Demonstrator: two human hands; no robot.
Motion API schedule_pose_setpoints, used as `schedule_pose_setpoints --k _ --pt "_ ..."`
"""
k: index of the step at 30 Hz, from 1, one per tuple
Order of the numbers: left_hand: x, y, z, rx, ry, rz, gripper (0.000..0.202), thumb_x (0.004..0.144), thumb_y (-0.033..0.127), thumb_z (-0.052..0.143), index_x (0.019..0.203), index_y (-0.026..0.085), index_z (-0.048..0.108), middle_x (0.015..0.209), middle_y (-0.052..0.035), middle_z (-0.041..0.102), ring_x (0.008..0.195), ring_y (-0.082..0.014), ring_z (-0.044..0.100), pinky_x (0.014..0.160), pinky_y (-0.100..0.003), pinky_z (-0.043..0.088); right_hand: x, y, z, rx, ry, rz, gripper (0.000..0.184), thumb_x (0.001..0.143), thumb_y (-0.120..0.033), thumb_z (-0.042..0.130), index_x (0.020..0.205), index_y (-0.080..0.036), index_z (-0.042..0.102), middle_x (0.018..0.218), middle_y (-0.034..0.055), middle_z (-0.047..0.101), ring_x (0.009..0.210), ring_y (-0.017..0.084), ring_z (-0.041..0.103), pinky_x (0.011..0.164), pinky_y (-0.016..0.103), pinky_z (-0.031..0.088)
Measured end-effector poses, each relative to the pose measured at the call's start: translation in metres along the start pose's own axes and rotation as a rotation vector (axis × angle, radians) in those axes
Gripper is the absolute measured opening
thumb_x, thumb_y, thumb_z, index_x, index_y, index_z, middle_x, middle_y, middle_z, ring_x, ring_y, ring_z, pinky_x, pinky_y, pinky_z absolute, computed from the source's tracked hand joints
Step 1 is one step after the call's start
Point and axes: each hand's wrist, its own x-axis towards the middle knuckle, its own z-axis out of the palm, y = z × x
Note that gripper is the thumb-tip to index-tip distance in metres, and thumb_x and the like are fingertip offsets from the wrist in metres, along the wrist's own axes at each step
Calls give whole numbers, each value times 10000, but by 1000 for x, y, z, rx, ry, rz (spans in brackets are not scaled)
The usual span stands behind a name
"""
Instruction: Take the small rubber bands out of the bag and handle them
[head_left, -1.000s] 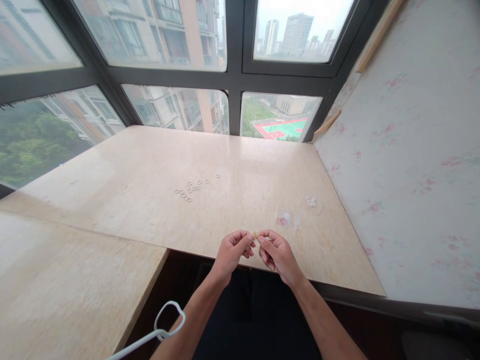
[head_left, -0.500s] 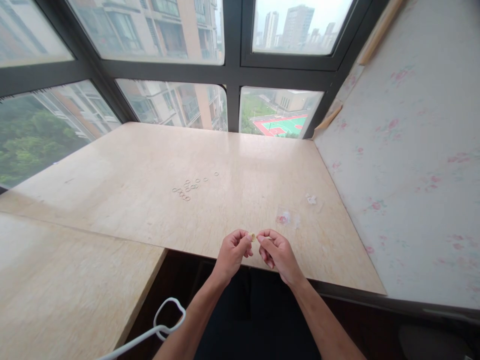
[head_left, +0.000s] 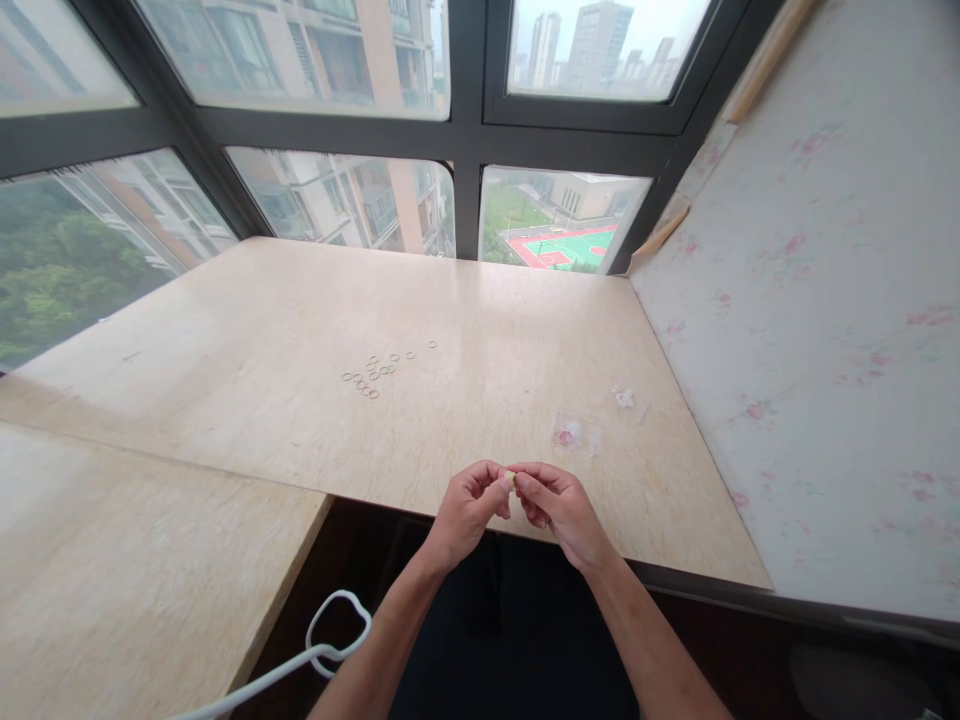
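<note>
My left hand [head_left: 469, 508] and my right hand [head_left: 559, 508] meet over the near edge of the beige marble table [head_left: 247, 330]. Both pinch the same tiny yellowish ring-like piece [head_left: 510, 478] between thumb and fingertips; most of it is hidden by the fingers. Several small thin rings [head_left: 373, 372] lie scattered on the table, well beyond the hands to the left. A small clear plastic bag with a pink mark [head_left: 570, 436] lies just past my right hand.
A small white scrap [head_left: 623, 398] lies further right on the table. A floral-papered wall [head_left: 825, 320] bounds the right side and dark-framed windows [head_left: 465, 150] the far side. A white cable loop [head_left: 330, 640] hangs at lower left beside a second beige surface [head_left: 127, 580].
The hands have drawn closer together, fingertips now touching around the small piece, which shows less. The view has shifted slightly; the rings and bag stay where they were.
</note>
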Motion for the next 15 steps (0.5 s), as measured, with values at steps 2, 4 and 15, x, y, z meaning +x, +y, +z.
schedule_pose_setpoints --k 2,4,15 --pt "0 -1 0 -3 -7 8 303 862 422 603 748 144 559 624 -10 552 615 -118 502 673 -259 417 0 1 -1 -25 9 -28 318 766 -425 722 928 -151 732 582 1 512 503 70 399 434 197 287" --pt "0 -2 1 -7 -6 14 301 862 419 604 749 143 565 629 -12 555 620 -119 503 675 -258 416 0 2 -2 -48 14 -49 309 773 -418 716 938 -157 734 589 7 527 506 77 401 434 204 289" --pt "1 -6 6 -57 3 17 279 846 398 629 746 140 596 628 -11 554 623 -116 508 681 -258 429 -7 -1 -5 -378 101 -232 233 845 -404 630 879 -186 706 731 42 598 595 124 501 506 235 406"
